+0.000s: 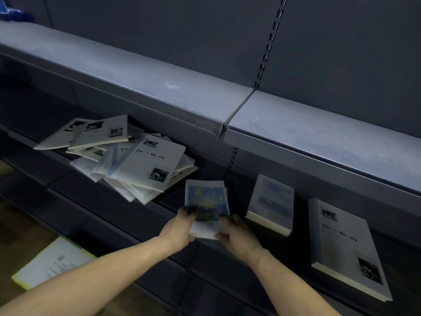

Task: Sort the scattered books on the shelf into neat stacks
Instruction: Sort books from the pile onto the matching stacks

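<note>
Holding a small stack of blue-covered books [206, 207] at its near corners, the left hand [180, 226] and right hand [237, 236] each curl fingers round an edge, just above the dark shelf [127, 215]. These thin paperbacks look light yet floppy and smooth-faced, likely to slide apart, so squeezing both side edges seems wisest. A jumbled heap of white books [136, 163] lies well left; a tidy blue stack [271, 205] sits just right, then a larger white stack [346, 247]. Matte grey metal, crisp rectangular covers.
</note>
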### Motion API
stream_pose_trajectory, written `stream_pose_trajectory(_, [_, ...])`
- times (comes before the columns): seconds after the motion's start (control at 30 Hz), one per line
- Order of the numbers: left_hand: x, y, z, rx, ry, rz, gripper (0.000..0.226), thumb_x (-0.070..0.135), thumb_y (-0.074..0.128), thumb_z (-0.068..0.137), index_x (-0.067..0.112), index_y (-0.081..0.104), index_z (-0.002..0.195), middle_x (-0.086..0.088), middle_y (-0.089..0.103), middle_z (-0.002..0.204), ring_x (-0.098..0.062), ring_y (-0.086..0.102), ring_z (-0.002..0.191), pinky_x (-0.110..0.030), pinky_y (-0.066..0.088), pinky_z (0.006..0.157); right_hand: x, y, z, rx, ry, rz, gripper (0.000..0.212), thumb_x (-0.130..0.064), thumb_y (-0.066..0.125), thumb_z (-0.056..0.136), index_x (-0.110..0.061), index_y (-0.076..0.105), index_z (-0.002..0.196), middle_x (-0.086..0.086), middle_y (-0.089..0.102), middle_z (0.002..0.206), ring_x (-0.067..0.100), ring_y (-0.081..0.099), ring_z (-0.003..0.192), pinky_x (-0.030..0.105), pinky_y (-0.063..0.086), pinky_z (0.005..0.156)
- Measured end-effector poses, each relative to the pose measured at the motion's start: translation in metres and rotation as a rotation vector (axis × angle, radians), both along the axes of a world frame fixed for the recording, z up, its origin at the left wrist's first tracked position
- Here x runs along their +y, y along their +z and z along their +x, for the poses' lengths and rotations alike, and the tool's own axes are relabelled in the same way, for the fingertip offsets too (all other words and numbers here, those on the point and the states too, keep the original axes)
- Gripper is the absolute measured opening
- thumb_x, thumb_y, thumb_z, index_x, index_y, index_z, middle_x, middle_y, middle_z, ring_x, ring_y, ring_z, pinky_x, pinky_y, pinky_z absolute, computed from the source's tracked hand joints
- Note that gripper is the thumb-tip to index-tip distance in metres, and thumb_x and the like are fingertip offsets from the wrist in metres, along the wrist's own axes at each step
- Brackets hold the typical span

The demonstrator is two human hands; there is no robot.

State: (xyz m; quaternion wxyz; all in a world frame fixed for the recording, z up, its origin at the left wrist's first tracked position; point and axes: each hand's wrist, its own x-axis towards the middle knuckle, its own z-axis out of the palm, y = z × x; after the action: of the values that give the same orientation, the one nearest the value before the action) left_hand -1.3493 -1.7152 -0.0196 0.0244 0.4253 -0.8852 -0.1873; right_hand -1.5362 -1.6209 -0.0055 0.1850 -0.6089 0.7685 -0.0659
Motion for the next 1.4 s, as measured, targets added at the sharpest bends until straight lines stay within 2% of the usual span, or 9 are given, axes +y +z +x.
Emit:
stream_pose_trajectory(0.17, [-0.002, 0.002, -0.011, -0.024, 0.058, 0.037, 0.084, 0.028, 0.072, 0.077, 0.027, 0.026, 0.148, -0.012, 0.032, 0.136, -0.033, 0.059, 0.103, -0.036, 0.054, 0.080, 0.005, -0.010, 0.014, 0.083, -0.049, -0.047, 0.090, -0.054, 0.066, 0.083, -0.031, 0.016, 0.154, -0.001, 0.032, 0.151, 0.027, 0.031, 0.136, 0.037, 0.035, 0.108])
stream_pose_trajectory(0.37, [0.002, 0.006, -0.025, -0.080, 0.156, 0.059, 0.090, 0.027, 0.081, 0.070, 0.021, 0.027, 0.142, -0.013, 0.031, 0.130, -0.031, 0.061, 0.097, -0.035, 0.056, 0.076, -0.005, -0.023, 0.030, -0.115, -0.319, -0.195, 0.073, -0.028, 0.075, 0.080, -0.025, 0.040, 0.145, 0.001, 0.053, 0.136, 0.020, 0.050, 0.122, 0.032, 0.047, 0.099])
stream_pose_trajectory(0.63, [0.006, 0.010, -0.028, -0.231, 0.186, 0.126, 0.115, 0.038, 0.083, 0.070, 0.019, 0.003, 0.150, -0.020, 0.021, 0.140, -0.029, 0.060, 0.104, -0.030, 0.055, 0.077, -0.001, -0.017, 0.039, -0.335, -0.362, -0.209, 0.067, -0.006, 0.066, 0.087, -0.018, 0.037, 0.147, 0.001, 0.045, 0.135, 0.017, 0.048, 0.125, 0.027, 0.042, 0.105])
stream_pose_trajectory(0.83, [0.006, 0.005, -0.023, -0.053, 0.184, 0.092, 0.098, 0.053, 0.071, 0.077, 0.030, 0.011, 0.151, -0.013, 0.027, 0.129, -0.031, 0.060, 0.097, -0.034, 0.054, 0.076, -0.003, -0.007, 0.042, -0.442, -0.469, -0.161, 0.059, -0.022, 0.069, 0.084, -0.019, 0.048, 0.139, 0.001, 0.057, 0.132, 0.015, 0.056, 0.117, 0.021, 0.044, 0.099])
stream_pose_trajectory(0.93, [0.005, 0.002, -0.018, -0.053, 0.128, 0.144, 0.109, 0.056, 0.076, 0.070, 0.033, 0.008, 0.153, -0.013, 0.026, 0.131, -0.032, 0.059, 0.102, -0.035, 0.054, 0.084, -0.004, -0.008, 0.044, -0.472, -0.441, -0.112, 0.069, -0.039, 0.078, 0.071, -0.023, 0.053, 0.134, 0.000, 0.062, 0.123, 0.015, 0.060, 0.110, 0.029, 0.051, 0.096])
stream_pose_trajectory(1.07, [0.001, 0.003, -0.009, -0.019, 0.082, 0.290, 0.117, 0.054, 0.079, 0.070, 0.034, 0.000, 0.154, -0.016, 0.018, 0.146, -0.033, 0.047, 0.125, -0.035, 0.048, 0.099, -0.001, -0.008, 0.038, -0.473, -0.359, -0.125, 0.064, -0.036, 0.081, 0.073, -0.020, 0.056, 0.131, -0.003, 0.064, 0.121, 0.015, 0.058, 0.113, 0.030, 0.049, 0.096])
stream_pose_trajectory(1.23, [-0.010, 0.011, 0.001, 0.111, 0.053, 0.517, 0.112, 0.063, 0.074, 0.063, 0.041, 0.008, 0.151, -0.007, 0.034, 0.147, -0.028, 0.039, 0.133, -0.034, 0.040, 0.107, 0.000, -0.006, 0.030, -0.606, -0.393, -0.120, 0.078, -0.035, 0.081, 0.075, -0.019, 0.047, 0.143, 0.001, 0.060, 0.133, 0.015, 0.058, 0.119, 0.021, 0.046, 0.093])
stream_pose_trajectory(1.3, [-0.012, 0.013, 0.002, 0.159, 0.063, 0.512, 0.108, 0.062, 0.074, 0.063, 0.039, 0.015, 0.150, -0.006, 0.039, 0.146, -0.026, 0.040, 0.133, -0.039, 0.042, 0.107, 0.003, -0.001, 0.028, -0.665, -0.405, -0.139, 0.077, -0.027, 0.079, 0.080, -0.015, 0.041, 0.147, 0.003, 0.055, 0.138, 0.017, 0.054, 0.124, 0.020, 0.041, 0.095])
stream_pose_trajectory(1.4, [-0.006, 0.016, -0.004, 0.154, 0.113, 0.413, 0.090, 0.042, 0.072, 0.083, 0.033, 0.016, 0.153, -0.012, 0.031, 0.144, -0.031, 0.047, 0.125, -0.029, 0.044, 0.099, 0.006, -0.001, 0.026, -0.670, -0.431, -0.205, 0.066, -0.019, 0.074, 0.086, -0.015, 0.044, 0.145, 0.005, 0.055, 0.139, 0.016, 0.053, 0.124, 0.021, 0.041, 0.099])
